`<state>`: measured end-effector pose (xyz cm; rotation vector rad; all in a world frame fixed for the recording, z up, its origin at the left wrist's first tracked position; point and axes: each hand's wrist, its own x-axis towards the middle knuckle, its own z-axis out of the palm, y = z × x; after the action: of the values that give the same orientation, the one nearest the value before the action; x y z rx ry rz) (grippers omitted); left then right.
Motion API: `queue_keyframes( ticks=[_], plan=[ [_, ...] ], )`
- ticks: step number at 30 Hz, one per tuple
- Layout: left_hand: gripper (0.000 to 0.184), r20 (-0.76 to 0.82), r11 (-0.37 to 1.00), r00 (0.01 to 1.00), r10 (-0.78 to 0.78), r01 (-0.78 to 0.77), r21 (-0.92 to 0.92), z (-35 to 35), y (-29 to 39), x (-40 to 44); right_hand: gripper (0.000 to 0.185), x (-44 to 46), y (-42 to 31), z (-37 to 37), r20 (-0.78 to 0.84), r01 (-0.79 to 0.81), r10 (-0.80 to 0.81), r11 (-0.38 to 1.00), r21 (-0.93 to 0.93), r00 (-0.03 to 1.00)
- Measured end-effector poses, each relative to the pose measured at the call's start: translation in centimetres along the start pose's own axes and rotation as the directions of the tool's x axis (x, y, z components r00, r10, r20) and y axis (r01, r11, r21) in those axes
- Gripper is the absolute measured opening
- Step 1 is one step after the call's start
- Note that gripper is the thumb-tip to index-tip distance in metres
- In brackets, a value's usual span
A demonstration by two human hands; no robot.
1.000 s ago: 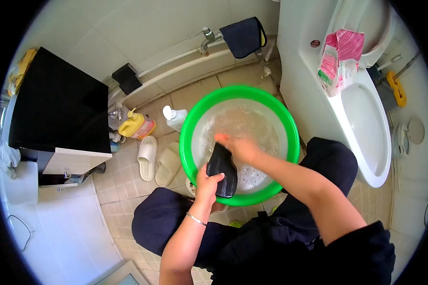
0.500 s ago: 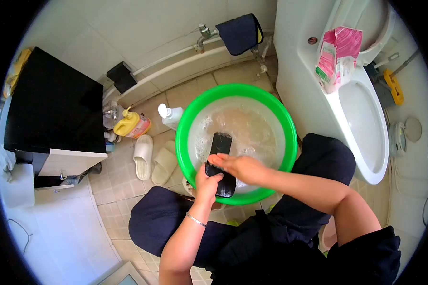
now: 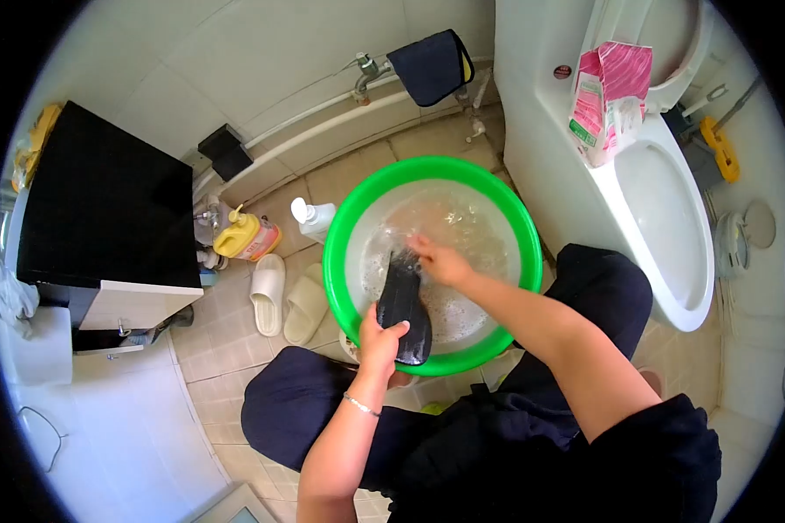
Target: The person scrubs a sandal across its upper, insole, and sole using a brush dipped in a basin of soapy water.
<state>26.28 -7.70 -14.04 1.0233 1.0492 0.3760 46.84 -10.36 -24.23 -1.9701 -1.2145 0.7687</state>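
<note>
A green-rimmed basin (image 3: 343,307) of cloudy, sudsy water stands on the floor between my knees. My left hand (image 3: 379,338) grips the near end of a wet black shoe-sole-shaped item (image 3: 403,301), thumb on top, over the basin's near-left part. The item's far end reaches the water. My right hand (image 3: 436,260) is at that far end, its fingers curled and slightly blurred by motion. Whether something small is in its fingers I cannot make out.
Pale slippers (image 3: 269,295), a yellow pump bottle (image 3: 248,235) and a white bottle (image 3: 314,218) stand left of the basin. A toilet (image 3: 663,209) with a pink packet (image 3: 610,100) is on the right. A dark cloth (image 3: 429,68) hangs beside the tap (image 3: 368,74).
My right hand first came back along the black item towards my left hand, then moved out again to its far end. My left hand has kept its grip.
</note>
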Motion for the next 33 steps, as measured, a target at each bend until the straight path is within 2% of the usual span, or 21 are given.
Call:
queue_keyframes(
  ticks=[1,4,6,7,9,10,11,13,15,16,18,20,22,24,25,27,28,30,31,33],
  plan=[
    [0.048,-0.005,1.000,1.000,-0.015,0.015,-0.012,0.2,0.6,-0.4,0.049,-0.9,-1.1,0.0,0.071,0.129,-0.137,0.985,0.115,0.988],
    [0.049,-0.009,1.000,1.000,-0.027,0.027,-0.004,-0.3,0.1,0.2,0.051,-5.0,-5.6,-2.2,0.161,0.127,-0.138,0.989,0.078,0.977],
    [0.049,0.003,0.999,0.999,-0.032,0.032,-0.017,-0.4,0.1,0.2,0.051,-7.2,-8.8,-2.8,0.240,0.309,-0.321,0.947,0.085,0.916],
    [0.050,0.013,0.999,0.999,-0.032,0.032,-0.023,-0.5,0.0,0.1,0.051,-7.1,-8.9,-2.6,0.242,0.306,-0.318,0.948,0.088,0.917],
    [0.050,-0.016,0.999,1.000,-0.003,0.004,0.049,-0.5,-0.8,-0.1,0.046,-6.6,-8.9,-2.1,0.245,0.150,-0.145,0.989,-0.003,0.959],
    [0.051,-0.039,0.992,0.999,0.036,-0.031,0.120,-0.4,-1.2,0.0,0.041,-5.1,-8.2,-1.7,0.195,0.106,-0.083,0.988,-0.108,0.977],
    [0.052,-0.008,0.994,0.998,0.069,-0.068,0.091,-0.6,-1.6,0.2,0.041,-2.7,-5.2,-0.6,0.153,0.090,-0.069,0.987,-0.132,0.986],
    [0.051,-0.016,0.993,0.997,0.073,-0.071,0.090,-0.2,-1.3,0.0,0.040,-1.4,-4.7,-0.7,0.106,0.079,-0.062,0.984,-0.159,0.992],
    [0.049,-0.050,0.998,0.998,0.047,-0.044,0.050,-0.3,-1.1,0.5,0.043,-3.2,-5.8,-0.2,0.141,0.010,-0.002,0.998,-0.055,0.990],
    [0.049,-0.049,0.998,0.998,0.041,-0.039,0.046,-0.3,-0.9,0.4,0.047,-5.4,-7.9,-1.1,0.146,0.192,-0.164,0.960,-0.204,0.976],
    [0.041,-0.006,0.999,1.000,0.031,-0.031,0.010,-0.2,-0.3,0.2,0.050,-8.0,-10.0,-2.1,0.151,0.206,-0.183,0.967,-0.152,0.972],
    [0.043,-0.021,0.999,0.999,0.046,-0.046,0.015,0.0,-0.3,-0.1,0.048,-6.8,-8.4,-1.7,0.111,0.152,-0.137,0.978,-0.143,0.984],
    [0.049,-0.023,0.996,0.998,0.057,-0.058,-0.061,0.0,0.2,-0.4,0.047,-4.7,-5.1,-1.1,0.057,0.101,-0.095,0.987,-0.125,0.994],
    [0.049,0.012,0.995,0.999,0.037,-0.036,-0.092,-0.7,1.2,-1.5,0.044,-2.7,-1.0,-1.0,0.058,-0.123,0.116,0.984,0.127,0.992],
    [0.049,0.044,0.992,0.999,0.002,0.003,-0.129,-1.1,2.2,-2.2,0.044,-2.9,-1.9,-2.2,0.043,-0.120,0.115,0.984,0.136,0.992],
    [0.049,0.092,0.987,0.995,0.033,-0.018,-0.158,-1.6,4.7,-3.4,0.044,-3.4,-3.5,-5.2,-0.142,-0.044,0.025,0.990,-0.132,0.990],
    [0.049,0.130,0.981,0.990,0.048,-0.023,-0.192,-1.9,5.8,-4.2,0.044,-3.4,-3.3,-6.1,-0.145,-0.045,0.026,0.990,-0.132,0.989],
    [0.050,0.191,0.989,0.979,0.067,-0.039,-0.145,-2.1,7.7,-5.1,0.055,-3.4,-3.5,-7.7,-0.121,0.094,-0.126,0.965,-0.244,0.985],
    [0.049,0.201,0.990,0.977,0.073,-0.047,-0.132,-2.2,8.1,-5.3,0.055,-3.4,-4.0,-8.1,-0.133,0.097,-0.131,0.966,-0.240,0.982],
    [0.049,0.222,0.991,0.971,0.094,-0.069,-0.118,-2.2,9.2,-4.8,0.071,-3.2,-5.3,-9.6,-0.082,-0.093,0.083,0.988,-0.121,0.993]
  ],
)
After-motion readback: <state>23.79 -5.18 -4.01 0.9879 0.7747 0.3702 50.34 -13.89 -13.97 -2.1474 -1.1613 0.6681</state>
